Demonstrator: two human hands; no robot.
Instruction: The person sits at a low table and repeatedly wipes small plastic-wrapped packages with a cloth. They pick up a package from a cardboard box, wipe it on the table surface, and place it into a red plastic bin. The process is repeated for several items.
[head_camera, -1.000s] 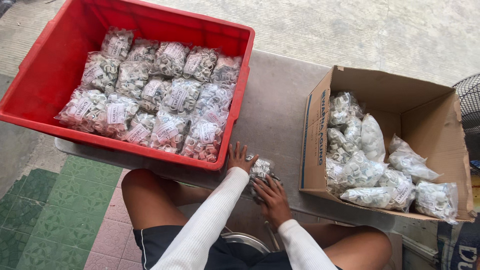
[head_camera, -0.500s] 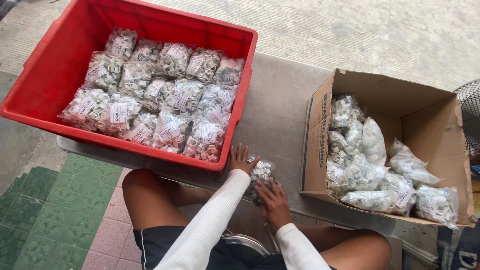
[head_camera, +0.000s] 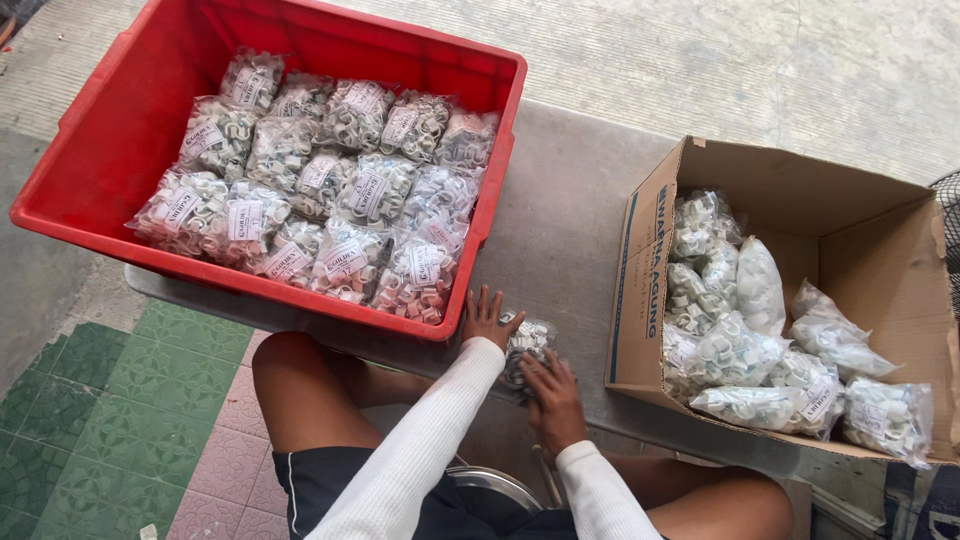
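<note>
Clear plastic bag of small white clips (head_camera: 528, 345) lies on the grey surface (head_camera: 570, 230) near its front edge, between the red crate (head_camera: 120, 140) and the cardboard box (head_camera: 850, 250). From the head view, the left hand (head_camera: 487, 318) rests spread and flat just left of the bag, fingers open, touching its side. The right hand (head_camera: 553, 398) presses on the bag's near end, fingers curled over it. Both hands are equally close. The bag's long axis runs away from the person.

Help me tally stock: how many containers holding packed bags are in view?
2. A red plastic crate sits at the left, full of bags; an open cardboard box sits at the right, partly filled. One more bag lies between them under the hands.
</note>
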